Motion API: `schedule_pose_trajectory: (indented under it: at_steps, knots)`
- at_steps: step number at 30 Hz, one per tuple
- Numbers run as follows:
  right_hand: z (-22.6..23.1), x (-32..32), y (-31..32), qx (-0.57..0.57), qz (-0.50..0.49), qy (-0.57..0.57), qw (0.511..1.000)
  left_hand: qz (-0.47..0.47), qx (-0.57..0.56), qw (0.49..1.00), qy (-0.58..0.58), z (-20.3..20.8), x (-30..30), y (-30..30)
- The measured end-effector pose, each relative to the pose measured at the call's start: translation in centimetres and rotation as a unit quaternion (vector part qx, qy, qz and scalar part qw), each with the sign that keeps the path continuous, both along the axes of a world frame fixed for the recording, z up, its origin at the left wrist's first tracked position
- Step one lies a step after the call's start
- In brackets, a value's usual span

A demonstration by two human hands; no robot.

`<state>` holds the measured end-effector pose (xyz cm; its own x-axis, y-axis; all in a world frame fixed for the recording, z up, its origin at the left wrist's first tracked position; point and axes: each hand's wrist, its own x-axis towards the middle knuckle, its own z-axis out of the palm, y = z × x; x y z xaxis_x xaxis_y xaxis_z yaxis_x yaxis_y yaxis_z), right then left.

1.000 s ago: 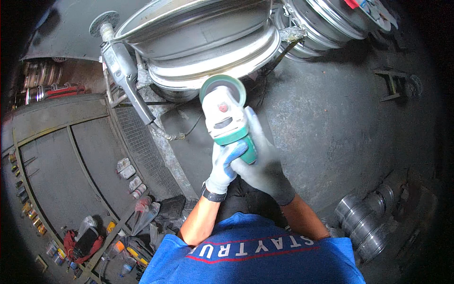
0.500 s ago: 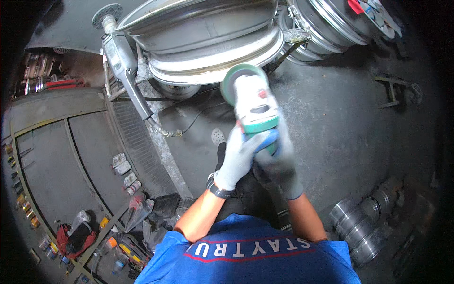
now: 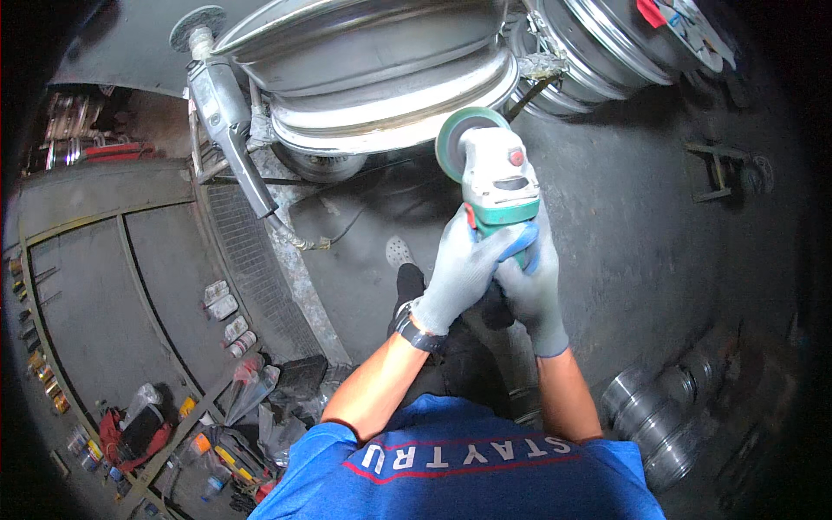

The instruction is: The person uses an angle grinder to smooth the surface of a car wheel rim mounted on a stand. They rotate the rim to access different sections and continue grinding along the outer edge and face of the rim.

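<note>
Grinder (image 3: 501,184): in your two hands just right of the frame's centre, above the floor (image 3: 624,251), its white head pointing up and its green body toward you.
Disc (image 3: 452,146): round and green-edged, at the grinder's top end; it overlaps the rim's lower edge in view, but you cannot tell whether they touch.
Left hand (image 3: 458,270): gloved in grey with blue on the thumb side, closed around the grinder's green body from the left.
Right hand (image 3: 535,295): gloved too, gripping the same body from the right, its fingers partly hidden.
Watch (image 3: 418,332): black, on your left wrist.
Rim (image 3: 373,74): large, silver and tilted, at the top middle of the frame.
Polisher (image 3: 227,113): grey, leaning upright beside the rim at upper left, a round pad at its top.
More rims (image 3: 598,48): silver ones at upper right.
Shoe (image 3: 399,251): pale, with holes, below the rim.
</note>
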<state>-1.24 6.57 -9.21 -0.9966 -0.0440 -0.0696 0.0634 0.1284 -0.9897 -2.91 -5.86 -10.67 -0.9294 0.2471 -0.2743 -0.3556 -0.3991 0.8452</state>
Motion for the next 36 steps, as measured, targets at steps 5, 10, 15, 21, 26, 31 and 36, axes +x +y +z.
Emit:
schedule_pose_trajectory:
  at_steps: [5, 10, 15, 21, 26, 31, 36]
  knots:
    - [0.7, 0.9, -1.9, 0.099, 0.092, 0.060, 0.989, 0.087, 0.027, 0.995, -0.032, -0.8, 3.9, -2.6]
    - [0.0, 0.8, -0.6, 0.153, 0.085, 0.091, 0.980, 0.074, 0.040, 0.996, -0.011, -2.0, 3.4, -1.6]
    - [-0.6, -0.1, 1.3, 0.017, 0.014, 0.027, 0.999, -0.002, -0.059, 0.997, 0.049, -0.6, -0.1, 1.5]
    - [-1.3, 0.6, 0.2, 0.087, 0.073, 0.095, 0.989, 0.051, -0.013, 0.998, -0.027, -1.2, 2.9, -0.9]
    - [-0.7, 0.1, -0.2, 0.101, 0.100, 0.074, 0.987, 0.107, 0.007, 0.994, -0.021, -2.0, 3.9, -1.0]
    - [-1.1, -0.6, 1.8, 0.070, 0.014, 0.042, 0.997, 0.036, -0.046, 0.996, 0.065, -2.2, 0.2, 1.8]
    - [-1.4, -0.2, 1.8, -0.041, -0.034, -0.014, 0.999, 0.014, -0.079, 0.993, 0.092, -1.9, -0.4, 2.1]
